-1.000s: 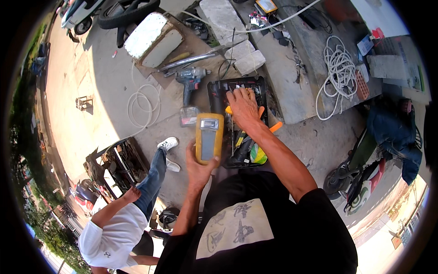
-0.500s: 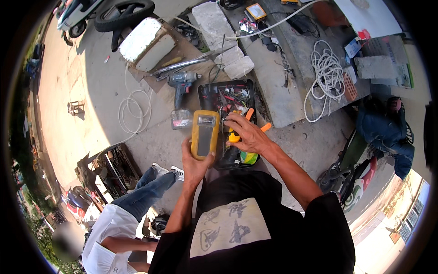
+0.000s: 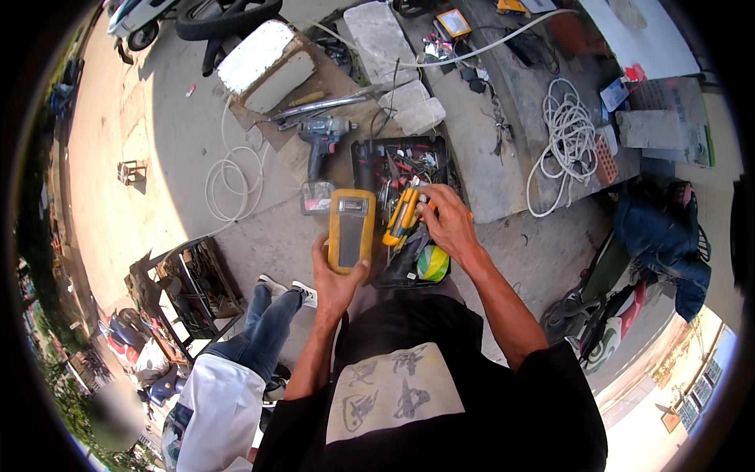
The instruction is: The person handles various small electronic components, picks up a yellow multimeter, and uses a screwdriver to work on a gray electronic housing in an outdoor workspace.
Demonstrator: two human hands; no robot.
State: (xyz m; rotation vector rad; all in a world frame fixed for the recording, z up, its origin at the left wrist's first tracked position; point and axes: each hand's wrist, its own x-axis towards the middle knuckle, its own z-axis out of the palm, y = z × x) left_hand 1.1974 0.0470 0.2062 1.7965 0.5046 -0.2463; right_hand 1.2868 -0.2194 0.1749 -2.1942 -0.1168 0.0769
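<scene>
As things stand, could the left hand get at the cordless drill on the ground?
Probably not freely: the left hand is wrapped around a yellow meter, so it has no spare grip. The cordless drill lies uncovered just beyond the meter, nothing across it.

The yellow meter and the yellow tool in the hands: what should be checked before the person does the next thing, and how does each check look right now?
1. Left hand has a firm hold on the yellow meter: ok, fingers wrap its lower end.
2. Right hand holds the yellow and orange tool: ok, it is lifted above the black toolbox.
3. Meter screen readable: cannot tell, too small.
4. Toolbox within reach: ok, it lies open right under the hands.
5. Other person clear of the hands: ok, their jeans are off to the left, apart.
6. Cordless drill out of the way: ok, it lies beside the toolbox, untouched.
</scene>
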